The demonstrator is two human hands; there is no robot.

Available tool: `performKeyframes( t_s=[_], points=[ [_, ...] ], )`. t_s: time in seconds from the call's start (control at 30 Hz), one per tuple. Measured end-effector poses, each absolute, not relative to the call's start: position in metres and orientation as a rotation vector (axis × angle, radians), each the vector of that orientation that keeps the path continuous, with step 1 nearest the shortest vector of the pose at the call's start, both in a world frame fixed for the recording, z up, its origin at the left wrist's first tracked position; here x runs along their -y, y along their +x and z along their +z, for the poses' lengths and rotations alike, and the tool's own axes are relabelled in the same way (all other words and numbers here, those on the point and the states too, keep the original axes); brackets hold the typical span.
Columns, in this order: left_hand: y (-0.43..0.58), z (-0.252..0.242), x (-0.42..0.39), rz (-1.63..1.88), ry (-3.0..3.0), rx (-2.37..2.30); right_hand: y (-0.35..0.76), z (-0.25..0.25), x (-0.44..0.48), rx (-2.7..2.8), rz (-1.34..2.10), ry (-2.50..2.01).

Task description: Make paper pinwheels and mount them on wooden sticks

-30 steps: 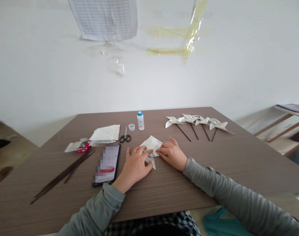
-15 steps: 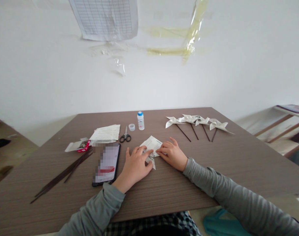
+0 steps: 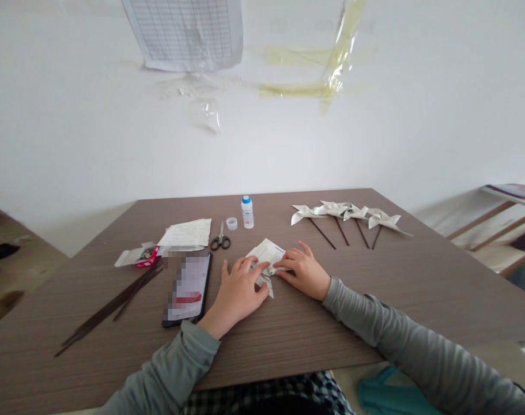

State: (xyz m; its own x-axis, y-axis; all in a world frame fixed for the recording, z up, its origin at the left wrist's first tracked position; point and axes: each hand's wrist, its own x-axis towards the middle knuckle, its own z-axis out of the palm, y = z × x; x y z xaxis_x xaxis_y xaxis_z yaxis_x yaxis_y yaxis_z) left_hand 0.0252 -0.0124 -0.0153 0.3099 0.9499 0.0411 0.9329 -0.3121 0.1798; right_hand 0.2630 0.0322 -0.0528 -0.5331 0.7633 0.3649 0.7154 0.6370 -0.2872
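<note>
A piece of printed paper (image 3: 266, 251) with folded flaps lies on the table in front of me, its lower corner pointing towards me. Spread over its left side is my left hand (image 3: 240, 291), with the index fingertip pressed near the middle and the thumb by the lower corner. My right hand (image 3: 305, 274) comes from the right, thumb and index finger closed together on the paper's flap near the centre. Fingers cover part of the folds. Beyond the paper stand a small white bottle with a blue cap (image 3: 247, 213) and a translucent cap (image 3: 231, 223).
Scissors (image 3: 220, 239) lie near a stack of paper (image 3: 185, 235). A small red box (image 3: 147, 256), dark thin sticks (image 3: 110, 305) and a phone (image 3: 188, 288) are on the left. Several paper pinwheels (image 3: 333, 208) on sticks rest at the back right, before the wall.
My right thumb and index finger have shifted slightly at the paper's centre. My left hand and the paper stay in place.
</note>
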Motion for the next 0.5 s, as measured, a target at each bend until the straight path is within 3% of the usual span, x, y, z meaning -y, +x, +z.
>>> performKeyframes(
  t_s=[0.5],
  points=[
    [0.026, -0.0129, 0.0113, 0.151, 2.41, -1.781, 0.2621, -0.0554, -0.0309, 2.412, 0.125, -1.151]
  ],
)
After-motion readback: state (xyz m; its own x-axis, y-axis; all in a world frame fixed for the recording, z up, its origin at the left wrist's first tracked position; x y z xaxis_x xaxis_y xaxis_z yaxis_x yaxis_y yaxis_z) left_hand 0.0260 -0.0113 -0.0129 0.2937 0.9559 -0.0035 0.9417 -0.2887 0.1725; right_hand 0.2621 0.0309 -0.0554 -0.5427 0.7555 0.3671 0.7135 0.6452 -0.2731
